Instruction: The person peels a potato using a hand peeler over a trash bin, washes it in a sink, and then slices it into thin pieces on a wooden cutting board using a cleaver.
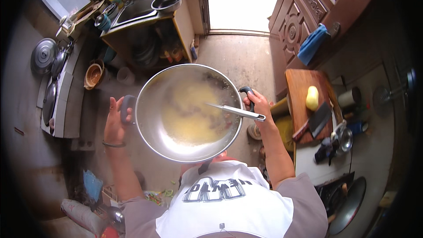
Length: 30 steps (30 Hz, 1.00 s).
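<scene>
A wide steel wok-shaped pan [155, 115] is held up before my chest. Cloudy yellowish liquid [195, 105] lies in it, and dark and reddish bits cling along the right inner wall. My right hand [259, 104] grips the dark handle on the right side. On the left side, the fingers of my left hand [115, 120] hook around the other dark handle [127, 109], with the thumb raised off it. A steel utensil [244, 111] leans across the right rim; its lower end is in the pan, hard to make out through the steam.
Ahead stands a sink unit [132, 13] with a frying pan [167, 1] at its corner. The carved door [294, 29] is ajar beside a bright doorway. To my right, a cutting board [302, 82] bears a peeled potato-like vegetable [312, 98] and a cleaver [319, 120].
</scene>
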{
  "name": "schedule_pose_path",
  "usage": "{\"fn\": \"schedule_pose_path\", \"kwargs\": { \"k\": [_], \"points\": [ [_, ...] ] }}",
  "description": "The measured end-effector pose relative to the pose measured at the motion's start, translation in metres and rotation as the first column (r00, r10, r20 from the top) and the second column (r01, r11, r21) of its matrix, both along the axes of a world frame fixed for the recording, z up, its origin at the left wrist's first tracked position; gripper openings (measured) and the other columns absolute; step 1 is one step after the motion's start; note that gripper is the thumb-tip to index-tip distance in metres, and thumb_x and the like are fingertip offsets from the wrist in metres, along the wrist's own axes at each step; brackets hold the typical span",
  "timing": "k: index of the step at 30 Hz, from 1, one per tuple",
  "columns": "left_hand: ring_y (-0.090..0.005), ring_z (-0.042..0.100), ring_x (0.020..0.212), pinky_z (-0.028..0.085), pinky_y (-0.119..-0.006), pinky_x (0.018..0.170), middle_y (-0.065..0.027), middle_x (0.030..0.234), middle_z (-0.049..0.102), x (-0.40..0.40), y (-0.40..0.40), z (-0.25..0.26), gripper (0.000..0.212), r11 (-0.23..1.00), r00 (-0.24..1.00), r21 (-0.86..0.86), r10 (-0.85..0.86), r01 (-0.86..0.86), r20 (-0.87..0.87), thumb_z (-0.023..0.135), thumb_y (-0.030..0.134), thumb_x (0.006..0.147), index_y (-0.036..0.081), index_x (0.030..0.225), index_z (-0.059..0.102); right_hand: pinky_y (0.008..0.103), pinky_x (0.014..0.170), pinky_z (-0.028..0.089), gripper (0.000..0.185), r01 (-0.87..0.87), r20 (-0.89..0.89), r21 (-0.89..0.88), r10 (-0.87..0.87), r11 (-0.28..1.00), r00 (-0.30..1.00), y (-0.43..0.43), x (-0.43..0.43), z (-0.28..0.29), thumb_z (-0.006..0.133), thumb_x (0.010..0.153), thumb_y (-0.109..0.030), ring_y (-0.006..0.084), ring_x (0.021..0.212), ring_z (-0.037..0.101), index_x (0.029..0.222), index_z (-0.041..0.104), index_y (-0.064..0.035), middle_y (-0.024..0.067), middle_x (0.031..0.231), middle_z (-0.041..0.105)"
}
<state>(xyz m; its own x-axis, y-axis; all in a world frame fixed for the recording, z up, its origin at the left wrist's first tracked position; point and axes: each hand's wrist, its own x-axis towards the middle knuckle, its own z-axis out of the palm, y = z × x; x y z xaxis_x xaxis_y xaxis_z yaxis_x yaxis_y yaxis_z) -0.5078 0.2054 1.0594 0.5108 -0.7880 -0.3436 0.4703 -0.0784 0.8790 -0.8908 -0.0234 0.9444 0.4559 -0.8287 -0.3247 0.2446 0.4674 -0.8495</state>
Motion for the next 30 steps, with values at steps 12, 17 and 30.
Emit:
{"fn": "schedule_pose_path", "kwargs": {
  "k": [12,17,30],
  "points": [
    [-0.0075,0.047,0.060,0.042,-0.018,0.055,-0.0050,0.081,0.054,0.136,-0.418,-0.018,0.065,0.983,0.985,-0.091,-0.153,0.160,0.086,0.052,0.054,0.092,0.001,0.129,0.042,0.0192,0.052,0.037,0.022,0.182,-0.028,0.009,-0.181,0.983,0.983,-0.348,0.107,-0.016,0.050,0.096,-0.013,0.0052,0.057,0.047,0.113,0.059,-0.0035,-0.0007,0.071,0.054],
    [-0.0048,0.046,0.059,0.038,-0.015,0.050,-0.0040,0.080,0.054,0.174,-0.627,-0.046,0.060,0.965,0.965,-0.067,-0.245,0.252,0.097,0.054,0.051,0.093,0.000,0.124,0.048,0.0184,0.051,0.037,0.016,0.302,-0.150,-0.110,-0.317,0.947,0.937,-0.491,0.119,0.002,0.047,0.098,-0.014,0.0047,0.055,0.045,0.104,0.057,-0.0047,-0.0016,0.068,0.051],
    [-0.0014,0.040,0.059,0.036,-0.014,0.051,0.0023,0.076,0.050,0.180,-1.135,-0.108,0.059,0.967,0.956,-0.068,-0.232,0.247,0.182,0.050,0.053,0.095,0.000,0.121,0.052,0.0212,0.060,0.035,0.025,0.368,-0.292,-0.317,-0.459,0.874,0.839,-0.959,0.150,-0.008,0.051,0.098,-0.016,0.0051,0.065,0.043,0.116,0.059,-0.0009,-0.0036,0.070,0.048]
  ]
}}
